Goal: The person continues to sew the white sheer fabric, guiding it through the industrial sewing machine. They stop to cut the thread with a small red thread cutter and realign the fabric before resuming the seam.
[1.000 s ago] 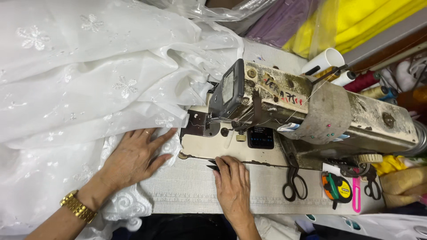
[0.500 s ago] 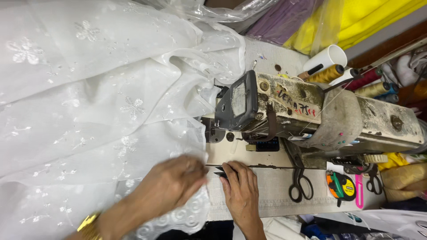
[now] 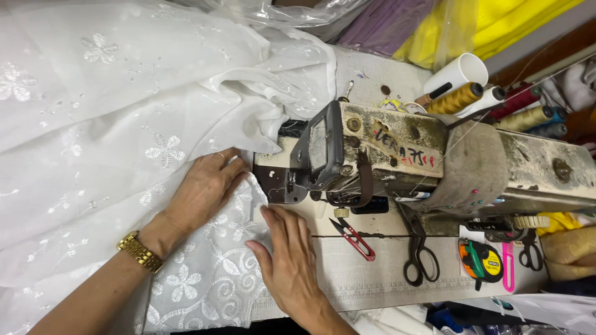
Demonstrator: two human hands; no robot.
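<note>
One broad sheet of white embroidered fabric [image 3: 105,105] is spread over the left of the table [image 3: 372,276], its lace-worked hem now drawn up to the needle plate of the worn industrial sewing machine [image 3: 410,155]. Half a second ago the left hand was crossed over toward the right; now the left hand [image 3: 202,189] is laid flat on the cloth just left of the needle, fingers together, clamped on nothing. The right hand [image 3: 288,260] is pressed on the hem's edge, fingers extended and nearly closed; the red thread snips [image 3: 354,237] once beside it are left apart. Bare table is found right of the hem, bounded by black scissors [image 3: 419,248] and a tape measure [image 3: 481,262].
</note>
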